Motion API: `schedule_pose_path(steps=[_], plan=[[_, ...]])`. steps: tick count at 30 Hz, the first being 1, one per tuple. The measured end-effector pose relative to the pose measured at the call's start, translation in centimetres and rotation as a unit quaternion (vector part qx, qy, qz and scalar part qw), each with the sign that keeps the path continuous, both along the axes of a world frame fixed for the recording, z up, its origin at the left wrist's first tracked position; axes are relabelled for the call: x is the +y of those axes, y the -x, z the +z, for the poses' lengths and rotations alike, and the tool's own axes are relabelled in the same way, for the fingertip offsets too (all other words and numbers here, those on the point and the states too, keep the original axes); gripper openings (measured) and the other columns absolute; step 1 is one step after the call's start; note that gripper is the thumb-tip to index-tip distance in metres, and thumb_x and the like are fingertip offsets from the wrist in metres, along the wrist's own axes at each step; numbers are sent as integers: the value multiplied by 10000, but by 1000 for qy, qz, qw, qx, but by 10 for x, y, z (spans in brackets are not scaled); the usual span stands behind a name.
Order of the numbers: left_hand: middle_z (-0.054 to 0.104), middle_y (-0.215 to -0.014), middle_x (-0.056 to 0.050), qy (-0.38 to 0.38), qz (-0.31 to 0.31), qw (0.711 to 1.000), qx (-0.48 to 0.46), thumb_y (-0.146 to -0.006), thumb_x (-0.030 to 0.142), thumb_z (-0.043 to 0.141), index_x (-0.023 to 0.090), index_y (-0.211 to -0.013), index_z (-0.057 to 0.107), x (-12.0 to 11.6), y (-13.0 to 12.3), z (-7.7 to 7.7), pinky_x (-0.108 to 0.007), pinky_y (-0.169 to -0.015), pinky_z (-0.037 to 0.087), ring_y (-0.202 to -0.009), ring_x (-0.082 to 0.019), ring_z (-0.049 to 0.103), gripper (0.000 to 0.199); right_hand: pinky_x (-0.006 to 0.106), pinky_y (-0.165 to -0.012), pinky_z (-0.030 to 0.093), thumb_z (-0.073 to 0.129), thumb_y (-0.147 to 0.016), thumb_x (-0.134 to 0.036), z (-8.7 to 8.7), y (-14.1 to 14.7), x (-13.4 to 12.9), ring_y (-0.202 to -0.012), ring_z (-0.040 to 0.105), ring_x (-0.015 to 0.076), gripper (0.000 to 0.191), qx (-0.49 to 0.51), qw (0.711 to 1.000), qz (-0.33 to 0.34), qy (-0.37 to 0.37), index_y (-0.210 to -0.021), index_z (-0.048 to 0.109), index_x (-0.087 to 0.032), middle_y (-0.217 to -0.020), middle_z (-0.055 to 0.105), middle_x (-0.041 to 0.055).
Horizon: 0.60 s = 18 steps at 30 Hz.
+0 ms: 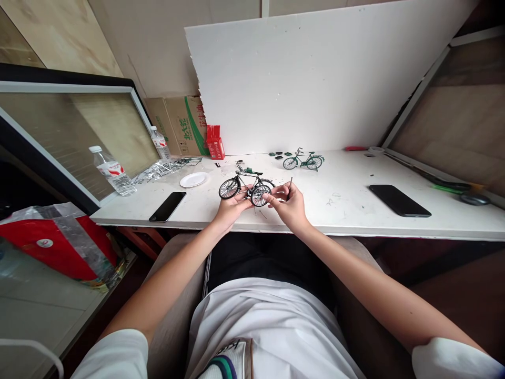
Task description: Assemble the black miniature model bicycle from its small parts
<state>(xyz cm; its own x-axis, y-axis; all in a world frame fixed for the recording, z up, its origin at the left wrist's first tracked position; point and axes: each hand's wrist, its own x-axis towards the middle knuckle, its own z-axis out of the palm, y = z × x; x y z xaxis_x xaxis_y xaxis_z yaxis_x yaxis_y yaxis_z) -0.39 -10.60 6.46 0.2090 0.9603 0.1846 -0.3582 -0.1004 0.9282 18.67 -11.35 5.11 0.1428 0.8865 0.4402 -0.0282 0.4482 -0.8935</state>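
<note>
A black model bicycle is held just above the table's front part. My left hand is closed round its underside from below. A small spoked wheel stands against the bicycle's rear part, overlapping the frame; I cannot tell if it is attached. My right hand pinches this wheel's right edge with thumb and fingers. A thin dark rod, perhaps a small screwdriver, sticks up from the same hand. A green model bicycle stands upright farther back on the table.
Small green parts lie by the green bicycle. A white plate, clear plastic with black part frames, two water bottles and a phone are at left. Another phone lies right. A red box stands behind.
</note>
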Motion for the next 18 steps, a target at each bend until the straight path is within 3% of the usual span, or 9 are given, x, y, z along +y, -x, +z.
schedule_pose_path(steps=[5, 11, 18], plan=[[774, -1269, -138, -5, -30, 999, -30, -737, 189, 849, 167, -1184, 762, -1, 2, 1, -547, -1174, 492, -1337, -356, 656, 456, 333, -624, 619, 918, -694, -651, 1, 1, -1, -830, 684, 197, 714, -10, 1000, -6, -3, -844, 331, -273, -930, 679, 19], [758, -1270, -125, -3, 48, 999, -12, -726, 274, 935, 158, -1173, 744, -2, -5, -2, -459, -1143, 522, -1287, -307, 677, 501, 351, -666, 597, 912, -726, -615, 2, 4, -6, -818, 655, 201, 677, -34, 999, -16, -2, -840, 338, -276, -891, 668, 23], [776, -1196, -119, -8, 66, 998, -20, -708, 293, 954, 142, -1161, 734, 1, -5, -5, -432, -1131, 520, -1176, -260, 723, 525, 372, -795, 539, 857, -804, -589, 4, 10, -13, -832, 631, 201, 595, -115, 991, -62, -19, -830, 355, -270, -839, 670, 8]])
